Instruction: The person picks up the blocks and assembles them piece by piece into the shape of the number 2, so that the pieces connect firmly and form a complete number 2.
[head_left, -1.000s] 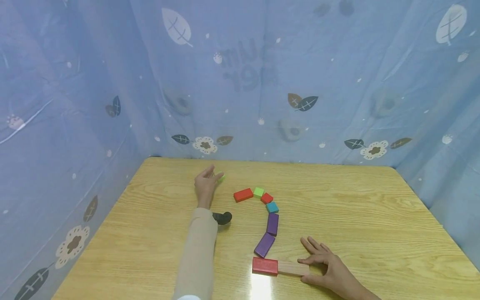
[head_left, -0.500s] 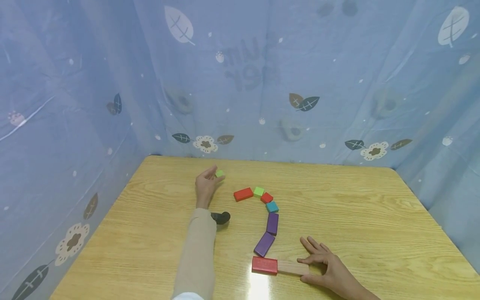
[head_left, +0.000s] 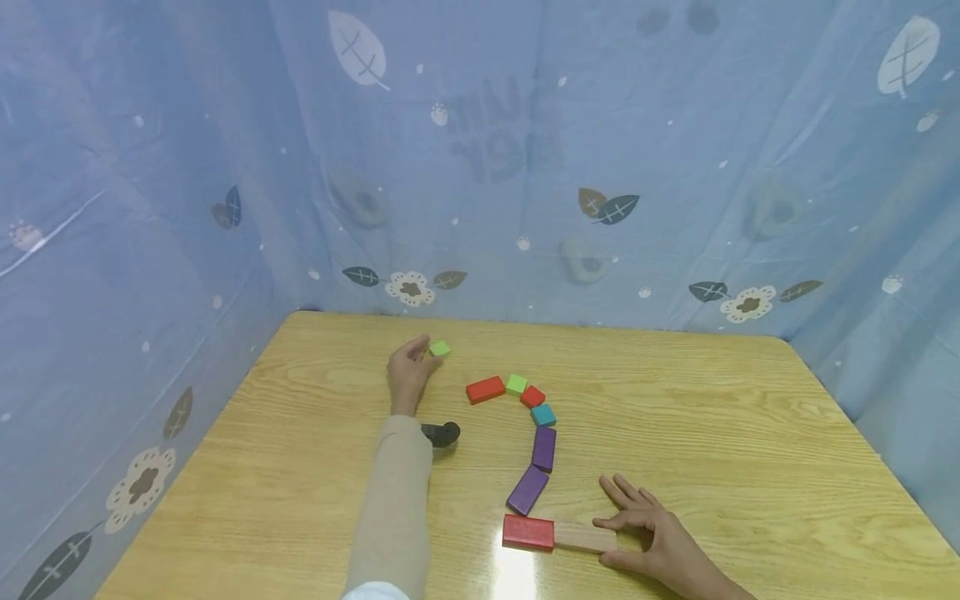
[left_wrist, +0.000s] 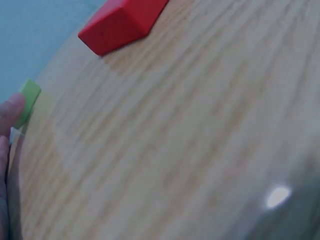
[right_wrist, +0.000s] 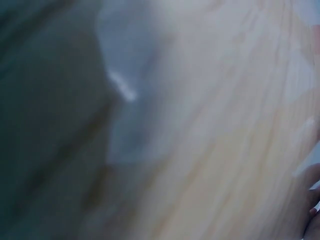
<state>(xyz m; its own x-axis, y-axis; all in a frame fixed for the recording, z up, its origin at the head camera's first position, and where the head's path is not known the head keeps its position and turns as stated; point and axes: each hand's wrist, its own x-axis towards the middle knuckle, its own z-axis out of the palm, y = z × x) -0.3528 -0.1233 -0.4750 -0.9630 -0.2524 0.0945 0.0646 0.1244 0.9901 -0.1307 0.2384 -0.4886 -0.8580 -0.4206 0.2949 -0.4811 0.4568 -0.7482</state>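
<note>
In the head view my left hand (head_left: pixel 408 372) is at the far left of the table, thumb and forefinger apart. A lime-green block (head_left: pixel 439 349) lies just beyond their tips; in the left wrist view the thumb overlaps this green block (left_wrist: pixel 30 97), and I cannot tell whether they touch. My right hand (head_left: pixel 651 537), at the front right, holds the right end of a plain wooden block (head_left: pixel 581 537) between thumb and forefinger, the other fingers spread. That block lies end to end with a red block (head_left: pixel 528 532). The right wrist view is blurred and shows only a sliver of hand.
From the front red block, a curve runs through two purple blocks (head_left: pixel 544 448), a blue block (head_left: pixel 543 415), a small red block (head_left: pixel 532 396), a green block (head_left: pixel 516 384) and a long red block (head_left: pixel 485 390). A black object (head_left: pixel 442 434) shows beside the left sleeve. Curtains surround the table.
My left hand has drawn slightly left and away from the far green block, which now shows uncovered. The right hand and the wooden block have stayed in place.
</note>
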